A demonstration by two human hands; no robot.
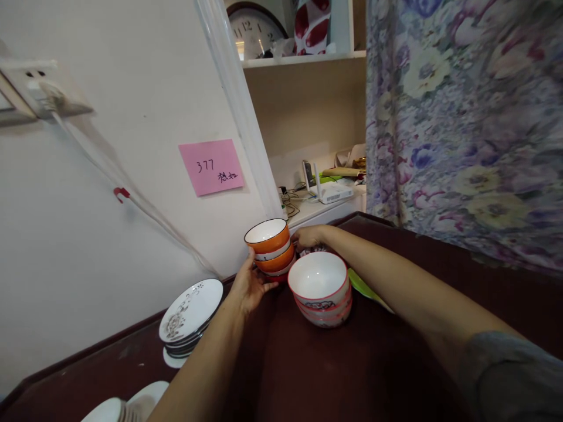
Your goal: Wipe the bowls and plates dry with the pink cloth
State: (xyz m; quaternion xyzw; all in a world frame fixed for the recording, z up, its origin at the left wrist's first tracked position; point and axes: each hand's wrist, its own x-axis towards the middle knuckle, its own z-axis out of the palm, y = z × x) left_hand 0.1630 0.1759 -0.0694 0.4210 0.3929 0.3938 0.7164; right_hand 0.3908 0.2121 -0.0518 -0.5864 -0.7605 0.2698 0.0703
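Observation:
A stack of orange and white bowls (269,246) stands by the wall at the table's back edge. My left hand (250,285) grips its left side, thumb up along the bowls and fingers low near the base. On the far right side of the same stack, my right hand (309,235) is closed against it, its fingertips partly hidden. Just in front sits a second stack of white bowls with red rims (319,287), touched by neither hand. Part of a green dish (365,288) shows beneath my right forearm.
Patterned white plates (189,310) are piled at the left by the wall, with more white dishes (147,401) at the bottom left. A white router (334,192) and cables occupy the shelf behind. A floral curtain (466,129) hangs at the right of the dark red table (299,375).

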